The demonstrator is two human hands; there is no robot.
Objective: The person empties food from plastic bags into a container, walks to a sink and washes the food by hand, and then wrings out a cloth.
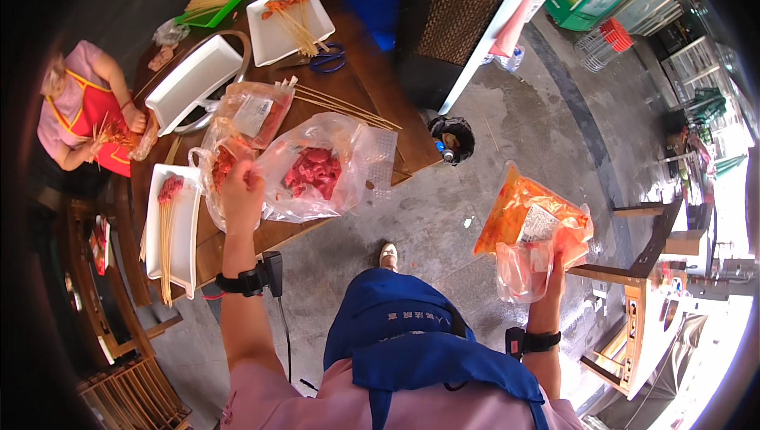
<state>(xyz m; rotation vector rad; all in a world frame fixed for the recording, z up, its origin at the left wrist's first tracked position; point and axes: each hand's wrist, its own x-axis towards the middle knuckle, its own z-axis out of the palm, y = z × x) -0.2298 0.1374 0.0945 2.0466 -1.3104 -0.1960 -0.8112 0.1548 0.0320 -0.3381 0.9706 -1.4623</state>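
My left hand [242, 195] is over the table with its fingers curled, between a plastic bag of reddish seasoned meat [222, 164] and a wider clear bag [356, 151] holding raw red meat pieces [313, 172]. Whether it pinches the film is hard to tell. Out to the right, above the floor, my right hand [555, 278] grips a plastic packet of orange-red contents [504, 213] with a white printed label. Clear, loose plastic film [522, 275] hangs from the same hand. A sealed pack of red meat [264, 115] lies behind the open bags.
White trays [193, 82] stand on the wooden table [395, 160]; two hold skewered meat [170, 187]. Blue-handled scissors [327, 59] and loose bamboo skewers [350, 108] lie nearby. Across the table, a person [89, 109] holds skewers. A lined bin [452, 139] stands beside the table corner.
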